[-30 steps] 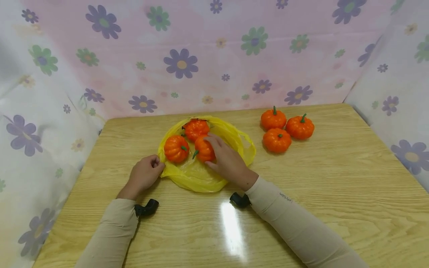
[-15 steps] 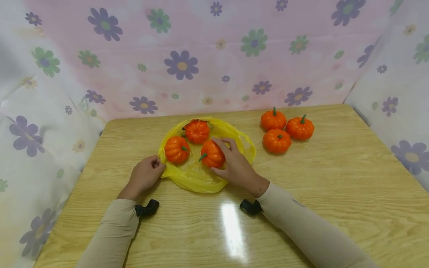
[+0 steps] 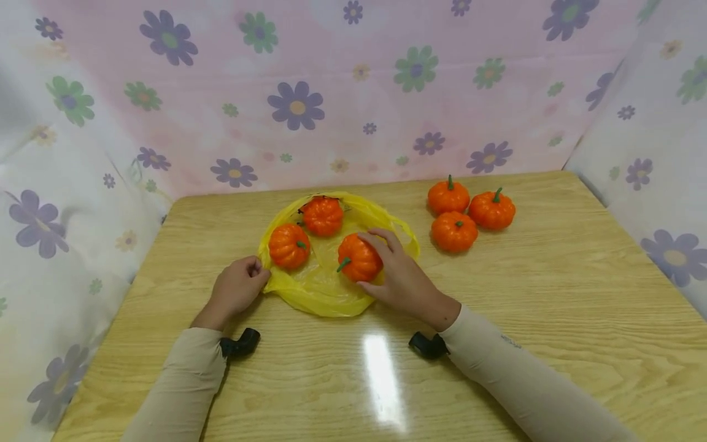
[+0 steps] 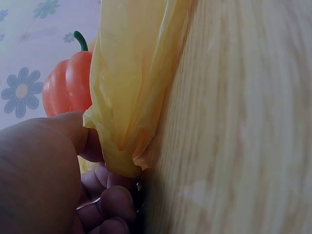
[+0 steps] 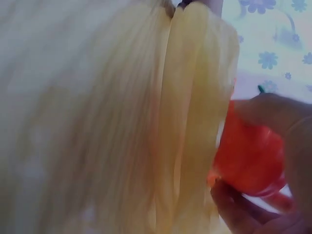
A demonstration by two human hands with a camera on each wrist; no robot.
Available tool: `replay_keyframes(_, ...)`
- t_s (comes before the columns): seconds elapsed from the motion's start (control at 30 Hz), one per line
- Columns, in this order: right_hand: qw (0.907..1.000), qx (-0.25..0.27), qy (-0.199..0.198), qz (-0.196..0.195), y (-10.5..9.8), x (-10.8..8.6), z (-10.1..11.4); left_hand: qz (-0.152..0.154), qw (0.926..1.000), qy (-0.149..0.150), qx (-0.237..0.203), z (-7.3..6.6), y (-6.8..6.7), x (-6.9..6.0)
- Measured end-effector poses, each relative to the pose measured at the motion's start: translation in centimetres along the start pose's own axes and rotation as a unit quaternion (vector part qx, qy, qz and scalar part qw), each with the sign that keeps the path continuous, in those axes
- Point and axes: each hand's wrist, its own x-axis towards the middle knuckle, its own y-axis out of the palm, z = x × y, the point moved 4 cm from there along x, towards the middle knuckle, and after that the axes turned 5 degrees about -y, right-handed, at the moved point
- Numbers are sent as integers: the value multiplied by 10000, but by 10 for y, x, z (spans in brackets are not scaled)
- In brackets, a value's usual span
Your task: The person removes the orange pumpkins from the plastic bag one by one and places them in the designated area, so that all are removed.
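Observation:
A yellow plastic bag [image 3: 326, 304] lies spread open on the table. The left hand [image 3: 236, 290] pinches its left edge; the left wrist view shows the bag's edge [image 4: 124, 97] between thumb and fingers. The right hand [image 3: 405, 276] grips an orange pumpkin [image 3: 359, 258] with a green stem, over the bag's right part. In the right wrist view, thumb and fingers lie round this pumpkin [image 5: 248, 156], beside the bag's wall [image 5: 195, 122]. Inside the bag are two more pumpkins, one at the left [image 3: 289, 246] and one at the back [image 3: 323, 217].
Three orange pumpkins stand close together right of the bag: one at the back [image 3: 448, 196], one at the right [image 3: 493, 210], one in front [image 3: 454, 232]. The wooden table [image 3: 309, 380] is backed by flowered cloth [image 3: 342, 92]. A black device sits at each wrist.
The right hand has moved to the right and a little toward the front, bringing its pumpkin away from the other two in the bag. The left hand has stayed at the bag's edge.

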Motion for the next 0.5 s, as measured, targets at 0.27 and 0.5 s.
replay_keyframes(0.27,9992,141,-342,-164,-16,-14,-12,19,10000,35,39,-3,0,0)
replay_keyframes(0.5,9966,66,-695,-428,-25,-22,-16,28,10000,19,33,-4,-1,-1)
